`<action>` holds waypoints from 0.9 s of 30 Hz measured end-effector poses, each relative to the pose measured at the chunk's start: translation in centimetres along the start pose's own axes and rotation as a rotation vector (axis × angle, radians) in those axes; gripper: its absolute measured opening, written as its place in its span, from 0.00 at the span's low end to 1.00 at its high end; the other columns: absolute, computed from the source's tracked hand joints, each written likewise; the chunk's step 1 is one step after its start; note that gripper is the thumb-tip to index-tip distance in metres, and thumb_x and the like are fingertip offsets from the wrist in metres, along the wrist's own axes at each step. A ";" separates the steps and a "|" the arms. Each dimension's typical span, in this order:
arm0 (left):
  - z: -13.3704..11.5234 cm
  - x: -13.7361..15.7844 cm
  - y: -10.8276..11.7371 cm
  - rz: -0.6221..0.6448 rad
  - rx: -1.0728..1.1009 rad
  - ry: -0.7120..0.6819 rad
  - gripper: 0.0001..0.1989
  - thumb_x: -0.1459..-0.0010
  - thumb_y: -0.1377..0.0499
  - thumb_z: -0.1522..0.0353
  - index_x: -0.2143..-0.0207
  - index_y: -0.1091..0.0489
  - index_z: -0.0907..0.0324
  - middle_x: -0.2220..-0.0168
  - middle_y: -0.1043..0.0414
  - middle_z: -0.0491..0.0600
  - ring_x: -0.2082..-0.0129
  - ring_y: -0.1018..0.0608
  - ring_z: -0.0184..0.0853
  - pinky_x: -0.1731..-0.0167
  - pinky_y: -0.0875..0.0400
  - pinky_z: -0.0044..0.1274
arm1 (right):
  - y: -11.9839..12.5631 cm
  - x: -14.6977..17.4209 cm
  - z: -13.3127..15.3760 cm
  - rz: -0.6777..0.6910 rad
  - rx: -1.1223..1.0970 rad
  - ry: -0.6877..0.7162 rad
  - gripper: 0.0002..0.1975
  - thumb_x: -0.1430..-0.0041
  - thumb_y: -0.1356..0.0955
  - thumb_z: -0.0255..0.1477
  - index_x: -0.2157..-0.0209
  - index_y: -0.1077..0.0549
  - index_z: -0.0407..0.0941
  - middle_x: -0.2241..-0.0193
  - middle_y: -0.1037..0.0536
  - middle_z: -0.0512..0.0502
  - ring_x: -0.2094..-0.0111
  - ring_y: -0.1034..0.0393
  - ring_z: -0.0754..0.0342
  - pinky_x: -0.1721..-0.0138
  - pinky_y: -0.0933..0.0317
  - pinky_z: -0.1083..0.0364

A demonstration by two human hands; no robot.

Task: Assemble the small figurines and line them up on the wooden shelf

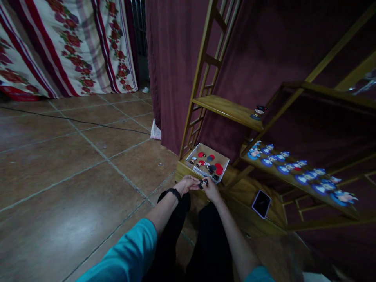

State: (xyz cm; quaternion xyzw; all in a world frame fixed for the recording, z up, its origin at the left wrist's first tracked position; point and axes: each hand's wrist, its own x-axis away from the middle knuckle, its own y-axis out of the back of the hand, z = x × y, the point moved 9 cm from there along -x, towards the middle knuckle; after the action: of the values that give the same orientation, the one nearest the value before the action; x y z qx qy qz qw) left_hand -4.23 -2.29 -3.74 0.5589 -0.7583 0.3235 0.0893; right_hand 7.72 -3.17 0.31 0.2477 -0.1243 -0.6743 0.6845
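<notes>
Both hands meet just in front of an open shallow box. My left hand [188, 184], with a black band on its wrist, is closed at the left side of a small dark figurine [203, 183]. Against the figurine's right side, the fingers of my right hand [211, 190] are pinched shut on it. Fingers cover much of the figurine, so its details are hard to make out. Inside the white-walled box [225, 166] lie several red and dark round bases [219, 169] and a few small figurines [193, 160].
A wooden shelf unit [226, 111] stands ahead and to the right. One black-haired figurine [259, 111] is on its upper shelf; several blue-and-white figurines [305, 176] line a lower one. A phone [261, 204] lies on the bottom board. A black cable [73, 118] crosses the tiled floor.
</notes>
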 end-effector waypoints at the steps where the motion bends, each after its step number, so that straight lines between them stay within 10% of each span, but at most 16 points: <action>1: -0.1 0.1 -0.1 -0.002 -0.008 0.006 0.05 0.59 0.36 0.78 0.77 0.30 0.67 0.81 0.28 0.49 0.80 0.25 0.31 0.72 0.28 0.25 | -0.1 0.0 -0.2 0.003 -0.021 -0.024 0.13 0.54 0.38 0.25 0.64 0.33 0.46 0.66 0.29 0.47 0.67 0.33 0.53 0.68 0.34 0.52; 14: 0.1 -0.2 0.7 -0.089 0.055 0.035 0.05 0.55 0.40 0.78 0.77 0.34 0.64 0.83 0.31 0.44 0.82 0.27 0.26 0.75 0.30 0.19 | -0.6 -0.5 -1.8 -0.077 -0.469 -0.244 0.24 0.63 0.32 0.28 0.58 0.33 0.46 0.71 0.27 0.51 0.73 0.32 0.56 0.70 0.36 0.56; 27: 1.1 -1.7 0.4 -0.044 0.231 0.069 0.06 0.53 0.41 0.79 0.71 0.34 0.65 0.79 0.30 0.47 0.80 0.25 0.28 0.73 0.28 0.22 | -0.4 0.1 -1.5 -0.145 -0.643 -0.357 0.15 0.61 0.30 0.34 0.68 0.31 0.46 0.70 0.25 0.51 0.71 0.30 0.56 0.70 0.35 0.56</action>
State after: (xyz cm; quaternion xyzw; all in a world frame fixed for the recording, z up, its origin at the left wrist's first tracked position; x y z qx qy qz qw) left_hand -3.72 -1.56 -5.56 0.5706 -0.6999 0.4258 0.0573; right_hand 8.13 -2.97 -1.24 -0.0933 -0.0060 -0.7581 0.6454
